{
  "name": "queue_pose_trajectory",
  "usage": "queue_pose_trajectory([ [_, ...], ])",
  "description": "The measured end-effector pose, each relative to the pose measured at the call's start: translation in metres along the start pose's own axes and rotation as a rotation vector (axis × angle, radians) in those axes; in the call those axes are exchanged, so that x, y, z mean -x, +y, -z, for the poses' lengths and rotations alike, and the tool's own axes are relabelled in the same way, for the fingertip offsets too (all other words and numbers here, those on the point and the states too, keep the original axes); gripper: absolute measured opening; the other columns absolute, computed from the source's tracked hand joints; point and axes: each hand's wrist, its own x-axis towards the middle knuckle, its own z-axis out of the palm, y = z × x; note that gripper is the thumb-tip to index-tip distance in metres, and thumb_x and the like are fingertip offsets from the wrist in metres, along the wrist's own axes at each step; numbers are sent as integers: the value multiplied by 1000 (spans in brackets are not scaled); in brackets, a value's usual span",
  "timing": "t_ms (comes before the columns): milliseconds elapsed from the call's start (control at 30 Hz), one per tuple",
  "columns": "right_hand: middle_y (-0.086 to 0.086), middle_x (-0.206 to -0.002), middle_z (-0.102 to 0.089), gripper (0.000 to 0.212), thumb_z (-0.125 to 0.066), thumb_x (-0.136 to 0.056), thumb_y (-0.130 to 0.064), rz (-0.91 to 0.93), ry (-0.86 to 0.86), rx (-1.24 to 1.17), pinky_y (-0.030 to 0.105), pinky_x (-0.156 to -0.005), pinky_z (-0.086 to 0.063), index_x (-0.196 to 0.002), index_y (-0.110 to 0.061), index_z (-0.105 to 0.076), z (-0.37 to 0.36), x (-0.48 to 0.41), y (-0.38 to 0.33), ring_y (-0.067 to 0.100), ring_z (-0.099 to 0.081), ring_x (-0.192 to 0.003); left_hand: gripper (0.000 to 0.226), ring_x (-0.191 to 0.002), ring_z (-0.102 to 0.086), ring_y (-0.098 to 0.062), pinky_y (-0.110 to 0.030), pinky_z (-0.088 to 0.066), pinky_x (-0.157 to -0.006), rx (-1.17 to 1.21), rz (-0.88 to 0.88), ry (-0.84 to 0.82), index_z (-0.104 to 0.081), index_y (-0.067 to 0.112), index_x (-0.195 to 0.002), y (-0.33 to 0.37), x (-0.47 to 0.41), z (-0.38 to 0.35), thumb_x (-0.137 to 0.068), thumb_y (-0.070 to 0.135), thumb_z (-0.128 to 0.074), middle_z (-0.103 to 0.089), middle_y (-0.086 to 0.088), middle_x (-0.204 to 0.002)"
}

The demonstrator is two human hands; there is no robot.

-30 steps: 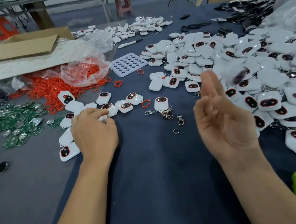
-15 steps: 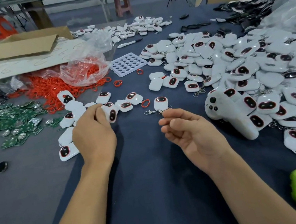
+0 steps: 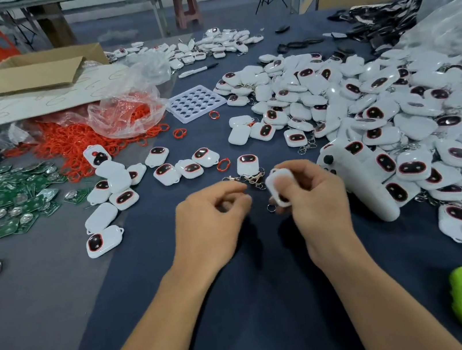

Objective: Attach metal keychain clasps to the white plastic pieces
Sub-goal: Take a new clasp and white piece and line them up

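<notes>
The right hand (image 3: 315, 200) gripped a rounded white plastic piece (image 3: 279, 186) between thumb and curled fingers; the left hand (image 3: 215, 219) curled at its 9 o'clock, too blurred to tell whether it pinched anything; loose metal keychain clasps (image 3: 253, 178) lay at 12 o'clock; a white gamepad-shaped handle (image 3: 361, 184) crowded in at 3; a heap of white pieces (image 3: 392, 94) at 2; red rubber rings (image 3: 73, 142) at 10.

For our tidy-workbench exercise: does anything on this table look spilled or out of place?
Yes: orange rings spill out of the clear plastic bag across the table; a few lie stray near the white tray.
</notes>
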Motion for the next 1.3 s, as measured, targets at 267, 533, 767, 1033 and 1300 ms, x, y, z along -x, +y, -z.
queue_pose_trajectory([
  [267,14,-82,-69,12,-60,-98,-3,-101,127,-212,26,-51,-53,-93,-13,-64,7,-8,-2,20,-68,-59,41,-105,-49,-10,-29,-45,-90,-470,-354,-281,-64,40,-133,5,7,-23,-92,38,-65,-61,19,-119],
  [533,-7,-74,-70,17,-72,-84,-11,25,181,71,20,-53,-50,-86,-26,-64,6,-6,3,7,-63,-59,15,-88,-56,-11,-33,-48,-76,-466,-174,-155,-77,36,-96,4,4,-19,-93,27,-66,-64,11,-91],
  [767,-13,-75,-62,26,-72,-81,-11,268,55,659,11,-60,-41,-81,-28,-52,1,1,6,2,-58,-77,19,-77,-57,-10,-26,-37,-63,-505,68,43,-72,39,-80,0,-1,-13,-94,36,-59,-62,13,-82],
  [1033,-14,-84,-60,12,-67,-86,-24,279,-195,906,25,-66,-39,-81,-30,-58,-2,1,9,9,-51,-86,21,-79,-62,-4,-24,-45,-67,-270,129,66,-73,37,-76,-5,-4,-11,-91,29,-61,-70,18,-81],
  [1300,-18,-83,-70,25,-64,-78,-17,228,-102,637,12,-70,-47,-93,-37,-70,1,5,9,4,-64,-80,37,-118,-52,-16,-32,-37,-95,-627,-328,-131,-64,36,-129,4,-16,-26,-95,23,-59,-60,16,-128],
])
